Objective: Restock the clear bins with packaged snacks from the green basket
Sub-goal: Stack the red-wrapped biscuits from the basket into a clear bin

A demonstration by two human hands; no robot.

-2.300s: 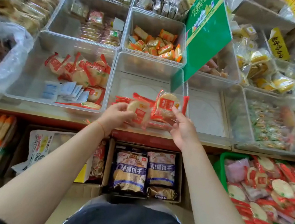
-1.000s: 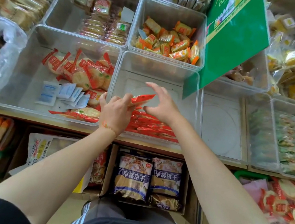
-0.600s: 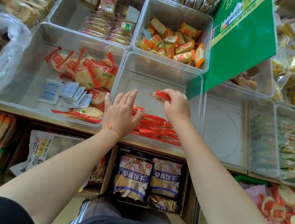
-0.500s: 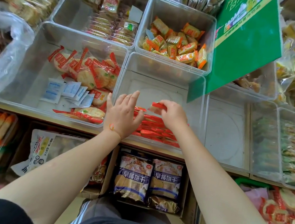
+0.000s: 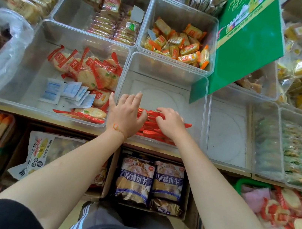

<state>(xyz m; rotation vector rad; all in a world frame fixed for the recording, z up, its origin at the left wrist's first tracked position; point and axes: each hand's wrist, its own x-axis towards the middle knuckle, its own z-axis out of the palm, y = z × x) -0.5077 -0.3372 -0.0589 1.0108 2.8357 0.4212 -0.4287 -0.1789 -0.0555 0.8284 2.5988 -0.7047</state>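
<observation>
Red snack packets (image 5: 152, 128); green basket (image 5: 249, 183); green sign (image 5: 247, 44); orange-yellow candies (image 5: 177, 44).

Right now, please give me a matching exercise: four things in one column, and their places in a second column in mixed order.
Things:
1. red packets
2. orange packets
3. green basket
4. blue biscuit bags

Places:
A. back bin, left of the green sign
B. low on the right, below the shelf
C. front middle bin, under both hands
D. cardboard box under the shelf, centre

Pairs: 1-C, 2-A, 3-B, 4-D
</observation>
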